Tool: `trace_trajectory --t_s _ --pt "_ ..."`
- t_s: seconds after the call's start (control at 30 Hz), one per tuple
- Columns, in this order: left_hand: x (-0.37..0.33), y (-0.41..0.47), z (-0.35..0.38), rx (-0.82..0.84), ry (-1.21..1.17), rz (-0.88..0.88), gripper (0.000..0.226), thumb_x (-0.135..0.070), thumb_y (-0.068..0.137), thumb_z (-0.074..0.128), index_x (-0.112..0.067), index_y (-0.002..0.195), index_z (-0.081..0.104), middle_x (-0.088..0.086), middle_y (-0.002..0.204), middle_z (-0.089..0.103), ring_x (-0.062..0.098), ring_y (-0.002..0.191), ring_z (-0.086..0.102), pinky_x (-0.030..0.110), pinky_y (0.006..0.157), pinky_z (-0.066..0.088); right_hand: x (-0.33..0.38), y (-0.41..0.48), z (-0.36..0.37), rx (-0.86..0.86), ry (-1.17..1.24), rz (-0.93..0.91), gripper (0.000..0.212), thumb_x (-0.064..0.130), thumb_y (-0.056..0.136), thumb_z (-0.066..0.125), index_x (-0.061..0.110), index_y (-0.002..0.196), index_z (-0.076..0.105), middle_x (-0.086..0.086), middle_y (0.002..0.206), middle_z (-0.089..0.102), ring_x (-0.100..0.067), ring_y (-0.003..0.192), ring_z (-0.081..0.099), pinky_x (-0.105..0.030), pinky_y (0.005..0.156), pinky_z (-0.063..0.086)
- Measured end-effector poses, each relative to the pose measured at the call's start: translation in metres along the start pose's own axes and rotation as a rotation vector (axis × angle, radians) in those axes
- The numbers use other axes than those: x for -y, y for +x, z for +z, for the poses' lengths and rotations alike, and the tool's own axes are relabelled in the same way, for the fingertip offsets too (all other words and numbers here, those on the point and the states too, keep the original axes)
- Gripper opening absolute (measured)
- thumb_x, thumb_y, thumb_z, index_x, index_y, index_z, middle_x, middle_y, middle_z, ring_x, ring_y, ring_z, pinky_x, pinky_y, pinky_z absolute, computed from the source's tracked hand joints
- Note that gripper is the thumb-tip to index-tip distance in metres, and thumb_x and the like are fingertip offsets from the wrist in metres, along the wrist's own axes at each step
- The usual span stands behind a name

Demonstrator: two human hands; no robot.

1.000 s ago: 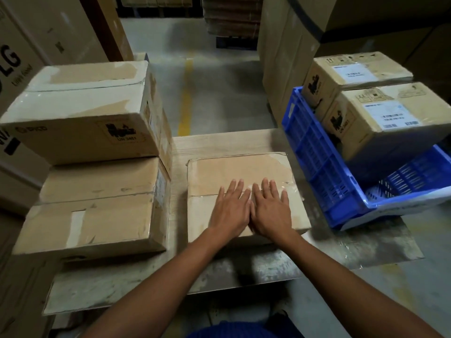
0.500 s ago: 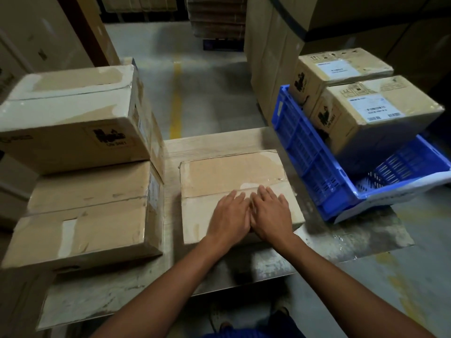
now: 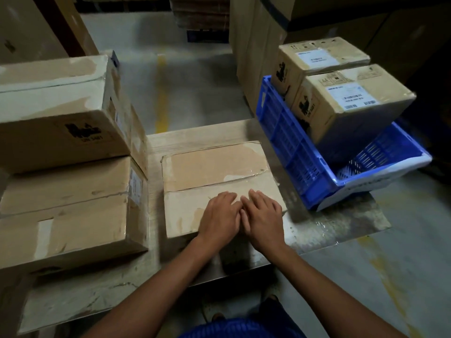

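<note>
Left hand, right hand adjacent, palms down, fingers relaxed.

A warehouse or stockroom — tall stacks of large cartons walling in a bare concrete floor marked with a yellow lane line. Taped shipping boxes, some with barcode labels, a blue plastic crate, more stacked goods further back.

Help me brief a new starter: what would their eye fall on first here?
The left hand and right hand rest side by side on a flat taped box in the middle of the table. To the right, a bright blue crate holds a near labelled box and a far labelled box. At the left, a top box sits on a bottom box.
</note>
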State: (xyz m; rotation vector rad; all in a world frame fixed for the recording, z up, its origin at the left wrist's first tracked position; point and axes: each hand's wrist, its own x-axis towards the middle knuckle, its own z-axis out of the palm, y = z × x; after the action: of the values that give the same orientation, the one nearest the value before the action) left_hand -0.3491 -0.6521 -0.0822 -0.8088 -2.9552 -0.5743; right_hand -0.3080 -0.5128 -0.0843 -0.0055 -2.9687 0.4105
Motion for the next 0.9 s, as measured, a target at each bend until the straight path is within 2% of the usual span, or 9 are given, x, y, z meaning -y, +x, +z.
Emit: trace_trajectory --t_s 0.07,0.13,0.2,0.3,0.43,0.53,0.63,0.73,0.9 --pt "-0.002 0.01 -0.001 0.013 -0.007 0.029 0.037 -0.015 0.087 0.057 -0.011 0.123 0.066 0.016 0.139 0.057 0.037 0.133 0.048 0.047 0.109 0.039 -0.004 0.011 -0.01 -0.024 -0.032 -0.004 0.034 0.037 0.089 0.047 0.02 0.111 0.067 -0.003 0.123 0.065 -0.024 0.115 0.06 -0.043 0.089 0.042" --pt "-0.004 0.025 0.001 0.034 0.007 0.052 0.047 -0.017 0.092 0.049 -0.013 0.138 0.054 0.016 0.154 0.041 0.035 0.145 0.032 0.048 0.116 0.029 -0.008 0.026 -0.017 0.019 -0.06 0.016 0.037 0.033 0.09 0.053 0.016 0.121 0.062 -0.007 0.132 0.061 -0.027 0.125 0.056 -0.046 0.096 0.043" --pt "-0.005 0.041 0.004 0.096 0.051 0.024 0.054 -0.024 0.098 0.037 -0.017 0.152 0.036 0.01 0.164 0.022 0.03 0.152 0.015 0.048 0.12 0.017 -0.016 0.04 -0.02 0.147 -0.073 0.02 0.052 0.033 0.099 0.046 0.013 0.147 0.043 -0.012 0.158 0.037 -0.027 0.148 0.03 -0.047 0.116 0.028" --pt "-0.004 0.053 0.008 0.173 0.131 -0.028 0.056 -0.03 0.103 0.027 -0.021 0.158 0.02 0.006 0.167 0.008 0.025 0.154 0.003 0.049 0.121 0.008 -0.027 0.051 -0.018 0.264 -0.099 0.003 0.059 0.038 0.105 0.028 0.014 0.158 0.021 -0.009 0.167 0.014 -0.022 0.155 0.007 -0.042 0.124 0.008" --pt "-0.003 0.058 0.008 0.223 0.126 -0.048 0.053 -0.032 0.105 0.027 -0.025 0.157 0.023 0.003 0.167 0.01 0.024 0.153 0.006 0.048 0.122 0.01 -0.023 0.057 -0.02 0.289 -0.167 -0.005 0.059 0.041 0.102 0.032 0.012 0.154 0.031 -0.012 0.164 0.024 -0.024 0.153 0.017 -0.045 0.123 0.016" --pt "0.0 0.068 0.0 0.193 0.136 -0.036 0.047 -0.03 0.103 0.029 -0.024 0.149 0.039 0.008 0.162 0.025 0.028 0.149 0.019 0.048 0.119 0.019 -0.014 0.075 -0.032 0.271 -0.247 0.007 0.042 0.038 0.096 0.04 0.016 0.128 0.055 -0.009 0.136 0.052 -0.026 0.129 0.045 -0.047 0.104 0.036" --pt "0.005 0.084 -0.009 0.132 0.115 -0.093 0.047 -0.03 0.103 0.028 -0.023 0.148 0.038 0.011 0.162 0.024 0.029 0.15 0.017 0.049 0.12 0.016 -0.01 0.101 -0.039 0.257 -0.188 -0.005 0.038 0.037 0.097 0.039 0.017 0.126 0.053 -0.009 0.13 0.052 -0.028 0.126 0.047 -0.051 0.102 0.038" --pt "0.019 0.1 -0.013 0.114 0.153 -0.208 0.054 -0.042 0.104 0.022 -0.027 0.156 0.022 0.008 0.167 0.004 0.028 0.154 0.001 0.055 0.121 0.01 -0.017 0.122 -0.03 0.328 -0.127 -0.065 0.057 0.043 0.104 0.027 0.018 0.156 0.025 -0.013 0.164 0.019 -0.031 0.153 0.013 -0.058 0.121 0.016" --pt "0.039 0.094 0.001 0.149 0.171 -0.349 0.063 -0.055 0.103 0.016 -0.031 0.158 -0.003 0.007 0.164 -0.02 0.03 0.15 -0.021 0.052 0.122 -0.004 -0.027 0.111 -0.001 0.317 -0.158 -0.082 0.071 0.062 0.101 0.005 0.022 0.16 -0.004 -0.009 0.165 -0.017 -0.029 0.151 -0.021 -0.057 0.121 -0.007"
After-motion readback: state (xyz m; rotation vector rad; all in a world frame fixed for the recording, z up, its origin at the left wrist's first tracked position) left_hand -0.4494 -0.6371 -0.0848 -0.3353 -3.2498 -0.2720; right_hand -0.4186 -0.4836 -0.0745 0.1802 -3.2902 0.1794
